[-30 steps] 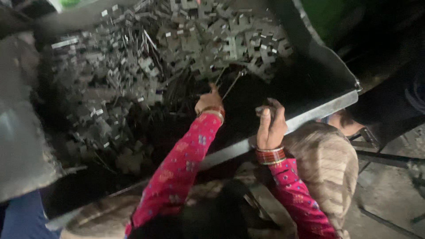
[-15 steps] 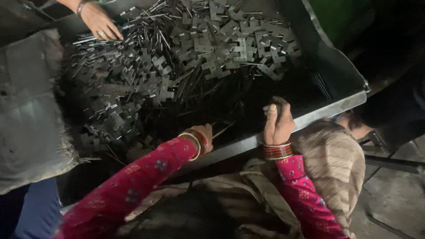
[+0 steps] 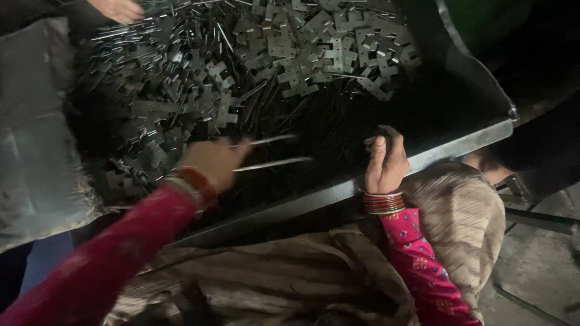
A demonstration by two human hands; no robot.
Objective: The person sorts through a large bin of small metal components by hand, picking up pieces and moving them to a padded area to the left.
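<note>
Left hand [image 3: 214, 163], blurred, pinched on two thin metal strips [image 3: 272, 152] that jut rightward from its fingers; best kept level and clear of the heap. Beyond it, a pile of flat notched metal plates [image 3: 284, 54] fills the dark steel tray [image 3: 459, 142]. Right hand [image 3: 385, 160] closed over the tray's near rim. Another person's hand [image 3: 118, 9] at far left. Sacking [image 3: 459, 223] below; room dim.

We counted three hands: our left [image 3: 214, 162], our right [image 3: 385, 162] and another's [image 3: 118, 9]. Two rods [image 3: 272, 152] stuck out. One tray [image 3: 459, 145] held countless plates [image 3: 290, 54].
</note>
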